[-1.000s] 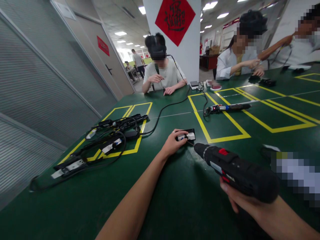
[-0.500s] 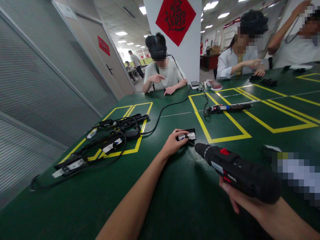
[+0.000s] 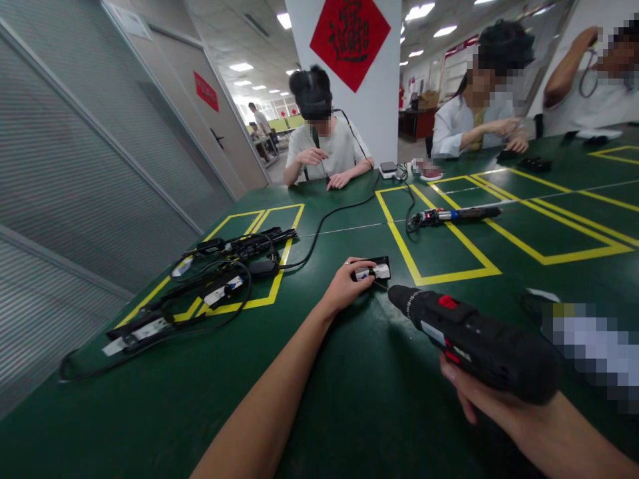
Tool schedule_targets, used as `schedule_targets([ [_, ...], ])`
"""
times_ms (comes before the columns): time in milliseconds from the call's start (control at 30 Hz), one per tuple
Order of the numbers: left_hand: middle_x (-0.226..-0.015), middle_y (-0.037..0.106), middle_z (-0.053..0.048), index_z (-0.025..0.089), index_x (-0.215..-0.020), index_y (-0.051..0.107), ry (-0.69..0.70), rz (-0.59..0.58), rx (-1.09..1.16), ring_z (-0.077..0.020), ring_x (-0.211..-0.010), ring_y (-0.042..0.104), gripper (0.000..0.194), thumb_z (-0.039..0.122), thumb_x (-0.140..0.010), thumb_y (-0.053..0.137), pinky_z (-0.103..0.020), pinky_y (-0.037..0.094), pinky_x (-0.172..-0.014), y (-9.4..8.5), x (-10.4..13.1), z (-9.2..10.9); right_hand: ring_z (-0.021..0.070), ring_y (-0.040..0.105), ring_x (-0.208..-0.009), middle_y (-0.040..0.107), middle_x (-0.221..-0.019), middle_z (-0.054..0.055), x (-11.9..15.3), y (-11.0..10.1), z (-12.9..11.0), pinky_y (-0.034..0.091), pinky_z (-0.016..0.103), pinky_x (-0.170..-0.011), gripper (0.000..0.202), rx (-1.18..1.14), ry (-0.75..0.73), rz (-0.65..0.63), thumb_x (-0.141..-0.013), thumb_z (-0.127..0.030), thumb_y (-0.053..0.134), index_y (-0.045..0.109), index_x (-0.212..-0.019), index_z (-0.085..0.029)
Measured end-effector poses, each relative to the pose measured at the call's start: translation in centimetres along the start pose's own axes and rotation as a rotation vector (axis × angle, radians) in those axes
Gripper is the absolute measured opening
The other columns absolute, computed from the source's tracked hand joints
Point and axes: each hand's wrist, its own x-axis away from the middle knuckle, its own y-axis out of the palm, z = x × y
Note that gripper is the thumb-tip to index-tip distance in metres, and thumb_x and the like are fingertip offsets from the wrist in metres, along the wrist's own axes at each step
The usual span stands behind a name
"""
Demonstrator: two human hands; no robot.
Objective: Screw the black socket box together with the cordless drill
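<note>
My left hand (image 3: 347, 285) grips a small black part with a white label (image 3: 381, 271), resting on the green table (image 3: 329, 372). My right hand (image 3: 479, 392) is wrapped round the handle of a black and red power drill (image 3: 469, 336). The drill points left, and its thin bit ends close to the black part, beside my left fingertips. Whether the bit touches the part is too small to tell.
Black cabled devices (image 3: 224, 289) lie at the left by yellow tape outlines. A cabled tool (image 3: 454, 215) lies beyond the drill. Across the table sits a person (image 3: 327, 143) with a thin tool; two more people are at the right. A blurred-out object (image 3: 599, 346) lies right.
My hands, the drill and the black part hold almost the same place. At the far right, a person's raised arm has shifted slightly.
</note>
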Motion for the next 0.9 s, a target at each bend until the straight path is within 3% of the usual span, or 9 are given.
schedule_targets([
  [367,-0.115,0.055,-0.007,0.021,-0.109,0.066,-0.013,-0.002,-0.003,-0.0191,-0.111,0.054,0.031,0.028,-0.079,0.06,-0.034,0.04,-0.102,-0.05,-0.02,0.14,0.0246,0.066,-0.06,0.065,-0.053,0.002,-0.11,-0.12,0.32,0.049,0.031,-0.045,0.042,-0.022,-0.006,-0.013,-0.073,-0.057,0.055,0.049,-0.044,-0.027],
  [567,-0.115,0.055,-0.007,0.021,-0.109,0.066,-0.02,0.006,0.005,-0.0194,-0.111,0.054,0.031,0.027,-0.078,0.061,-0.034,0.04,-0.102,0.0,0.0,0.07,0.0303,0.07,-0.081,0.075,-0.071,0.006,-0.31,-0.51,0.29,0.048,0.028,-0.041,0.041,0.025,0.013,-0.115,-0.074,-0.057,0.056,0.051,-0.047,-0.027],
  [700,-0.114,0.055,-0.007,0.021,-0.108,0.066,-0.013,0.009,0.003,-0.0191,-0.11,0.055,0.031,0.027,-0.078,0.061,-0.033,0.04,-0.102,0.05,0.03,-0.07,0.0303,0.07,-0.083,0.077,-0.077,0.006,-0.13,-0.24,-0.08,0.047,0.028,-0.038,0.042,-0.018,0.016,-0.028,-0.072,-0.058,0.055,0.049,-0.045,-0.026],
  [900,-0.114,0.056,-0.007,0.021,-0.109,0.065,0.0,0.007,-0.009,-0.0193,-0.11,0.055,0.031,0.028,-0.079,0.06,-0.034,0.04,-0.102,0.07,0.03,-0.12,0.029,0.068,-0.074,0.071,-0.063,0.005,-0.08,0.09,0.08,0.047,0.033,-0.047,0.044,0.054,0.04,-0.025,-0.073,-0.062,0.049,0.049,-0.047,-0.027],
])
